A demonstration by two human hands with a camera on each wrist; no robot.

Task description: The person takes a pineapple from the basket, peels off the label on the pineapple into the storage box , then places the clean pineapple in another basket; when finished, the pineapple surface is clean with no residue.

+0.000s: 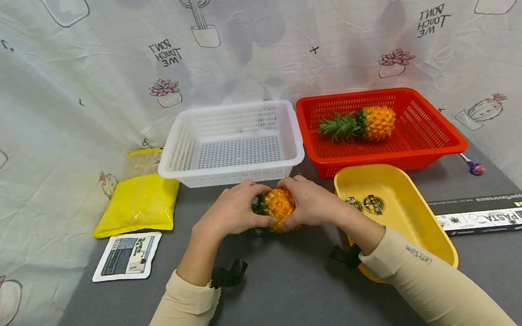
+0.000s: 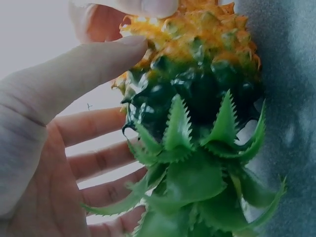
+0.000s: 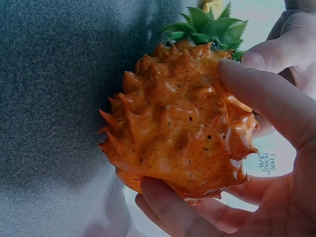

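Note:
A toy-like pineapple (image 1: pixel 280 205), orange with green leaves, is between both hands at the middle of the table, in front of the white basket. My left hand (image 1: pixel 234 209) holds it near the leafy end; in the left wrist view its thumb (image 2: pixel 98 61) presses the orange skin and the other fingers reach round behind the green leaves (image 2: pixel 192 182). My right hand (image 1: pixel 312 201) grips the spiky orange body (image 3: pixel 182 123) from the other end, thumb on one side and fingers curled under the base. Part of the fruit is hidden by the hands.
Behind stand a white basket (image 1: pixel 232 175) and a red basket (image 1: pixel 389 155) with another pineapple (image 1: pixel 377 123) in it. A yellow tray (image 1: pixel 396 188) sits under the right forearm. Left are a yellow bag (image 1: pixel 140 203) and a white packet (image 1: pixel 128 256); right, a pasta box (image 1: pixel 495 213) and a lollipop (image 1: pixel 475 167).

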